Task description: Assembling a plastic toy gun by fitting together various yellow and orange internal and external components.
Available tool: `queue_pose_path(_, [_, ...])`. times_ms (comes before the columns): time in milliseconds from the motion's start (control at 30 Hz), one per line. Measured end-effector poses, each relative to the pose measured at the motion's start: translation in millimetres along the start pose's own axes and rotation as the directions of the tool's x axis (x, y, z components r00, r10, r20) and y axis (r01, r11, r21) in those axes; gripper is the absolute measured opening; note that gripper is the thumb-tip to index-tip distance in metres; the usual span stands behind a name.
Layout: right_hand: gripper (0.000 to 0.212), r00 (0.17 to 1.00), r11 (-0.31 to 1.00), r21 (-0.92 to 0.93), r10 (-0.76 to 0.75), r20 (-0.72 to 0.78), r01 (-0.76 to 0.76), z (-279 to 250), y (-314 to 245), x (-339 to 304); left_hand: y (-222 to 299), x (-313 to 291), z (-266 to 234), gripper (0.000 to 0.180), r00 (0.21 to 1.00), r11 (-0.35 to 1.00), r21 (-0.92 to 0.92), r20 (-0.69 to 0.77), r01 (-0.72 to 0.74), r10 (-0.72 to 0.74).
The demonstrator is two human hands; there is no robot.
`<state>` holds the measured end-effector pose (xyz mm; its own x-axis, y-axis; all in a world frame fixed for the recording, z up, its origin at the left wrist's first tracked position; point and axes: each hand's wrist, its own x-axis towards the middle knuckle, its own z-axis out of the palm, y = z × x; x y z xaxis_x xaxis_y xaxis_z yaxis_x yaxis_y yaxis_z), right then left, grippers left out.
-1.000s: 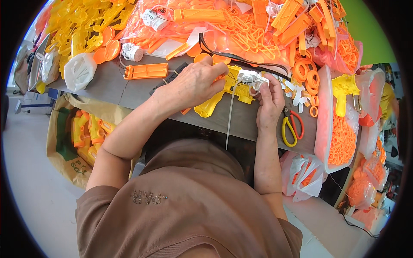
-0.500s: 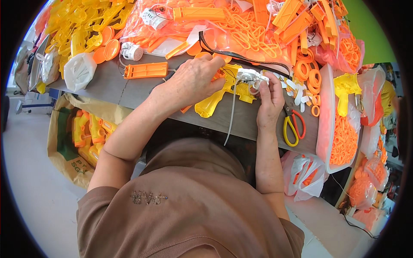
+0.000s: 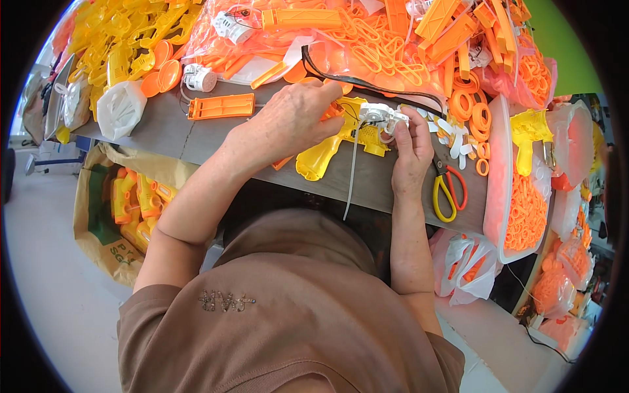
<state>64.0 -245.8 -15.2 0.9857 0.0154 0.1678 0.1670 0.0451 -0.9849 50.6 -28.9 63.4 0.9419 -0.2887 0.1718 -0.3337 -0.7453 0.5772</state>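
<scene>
My left hand is closed, its fingers curled round an orange plastic part that the hand mostly hides. My right hand pinches a white plastic mechanism with thin dark wires between thumb and fingers. Under and between both hands lies a yellow toy-gun shell half, its handle pointing towards me. A thin white tube hangs from about the mechanism down over the table's front edge. Scissors with one yellow and one red handle lie right of my right hand.
Orange battery-box-like pieces and a white motor unit lie left. Heaps of orange parts and yellow shells fill the back. A white tub of orange rings stands right. A paper bag with yellow-orange toys stands lower left.
</scene>
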Motion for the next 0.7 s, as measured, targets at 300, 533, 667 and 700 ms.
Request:
queue_pose_path(300, [0.029, 1.0, 1.0, -0.021, -0.002, -0.001, 0.002, 0, -1, 0, -2, 1, 1, 0.024, 0.996, 0.999, 0.048, 0.093, 0.006, -0.01])
queue_pose_path(533, [0.029, 1.0, 1.0, -0.011, 0.027, 0.002, -0.027, 2, -4, -1, -2, 9, 7, 0.022, 0.991, 0.991, 0.128, 0.133, -0.026, 0.009])
queue_pose_path(667, [0.029, 1.0, 1.0, -0.018, 0.015, 0.002, -0.015, 1, -3, -1, 5, 15, 13, 0.022, 0.997, 0.988, 0.154, 0.082, -0.018, 0.006])
queue_pose_path(700, [0.029, 1.0, 1.0, -0.018, 0.022, 0.001, -0.022, 1, -4, -1, 6, 16, 15, 0.022, 0.996, 0.988, 0.154, 0.084, -0.019, 0.006])
